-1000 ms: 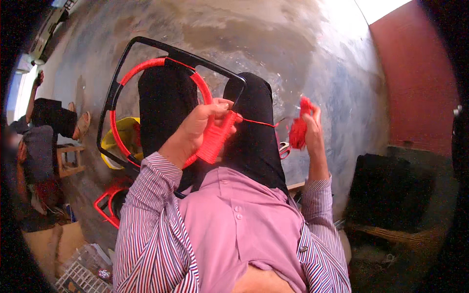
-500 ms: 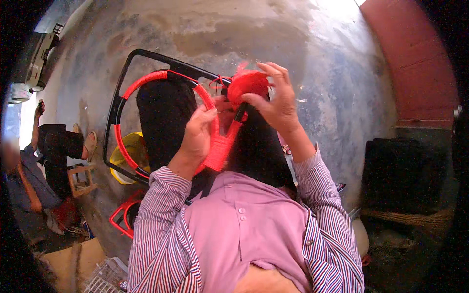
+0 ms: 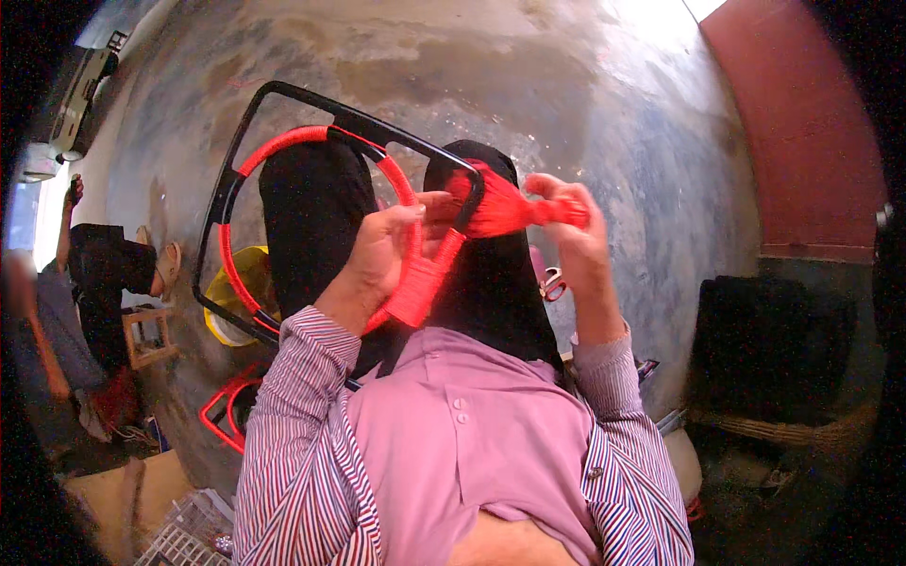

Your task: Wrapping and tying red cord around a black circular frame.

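A black metal frame rests across my black-trousered legs, with a round ring inside it partly wrapped in red cord. My left hand grips the ring where the red wrapping is thickest. My right hand holds a bundle of red cord just right of the frame's corner, the cord running through the frame. Both sleeves are striped, over a pink shirt.
A stained concrete floor lies below. A yellow container and another red wire frame lie at the left. Another person sits at the far left beside a small wooden stool. A dark basket stands at the right, with a white crate bottom left.
My right hand swung in from the far right to above the frame, then drew the red cord bundle out to the right. The left hand kept its grip on the ring.
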`<state>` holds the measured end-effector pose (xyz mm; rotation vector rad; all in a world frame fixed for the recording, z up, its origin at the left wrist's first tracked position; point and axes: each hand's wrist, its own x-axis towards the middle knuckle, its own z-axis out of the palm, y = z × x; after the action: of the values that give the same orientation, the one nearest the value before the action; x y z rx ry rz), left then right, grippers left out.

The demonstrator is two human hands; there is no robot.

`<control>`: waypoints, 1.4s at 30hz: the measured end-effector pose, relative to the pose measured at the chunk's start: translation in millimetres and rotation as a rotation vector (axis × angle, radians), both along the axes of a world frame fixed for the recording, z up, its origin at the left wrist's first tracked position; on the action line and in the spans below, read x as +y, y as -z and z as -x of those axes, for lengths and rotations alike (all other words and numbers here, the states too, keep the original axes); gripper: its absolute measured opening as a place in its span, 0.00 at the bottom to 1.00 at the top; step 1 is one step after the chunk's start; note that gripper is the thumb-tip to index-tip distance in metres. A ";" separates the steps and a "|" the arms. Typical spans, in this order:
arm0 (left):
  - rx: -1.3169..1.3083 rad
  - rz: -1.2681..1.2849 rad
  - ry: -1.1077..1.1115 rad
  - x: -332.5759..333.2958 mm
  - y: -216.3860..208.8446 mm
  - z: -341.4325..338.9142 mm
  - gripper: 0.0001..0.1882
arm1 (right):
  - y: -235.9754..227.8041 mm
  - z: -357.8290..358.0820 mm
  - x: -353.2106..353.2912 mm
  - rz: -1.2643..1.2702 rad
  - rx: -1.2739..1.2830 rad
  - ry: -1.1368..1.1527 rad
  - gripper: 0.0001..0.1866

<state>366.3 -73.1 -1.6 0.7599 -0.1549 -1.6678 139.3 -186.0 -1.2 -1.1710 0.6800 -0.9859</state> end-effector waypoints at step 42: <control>-0.143 0.139 0.022 27.1 3.0 -27.7 0.11 | -105.3 90.3 100.4 0.302 0.225 0.119 0.10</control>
<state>393.9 -46.0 -4.6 0.7734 -0.3772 -1.6055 49.0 -85.6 104.1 -1.5369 0.8057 -1.0927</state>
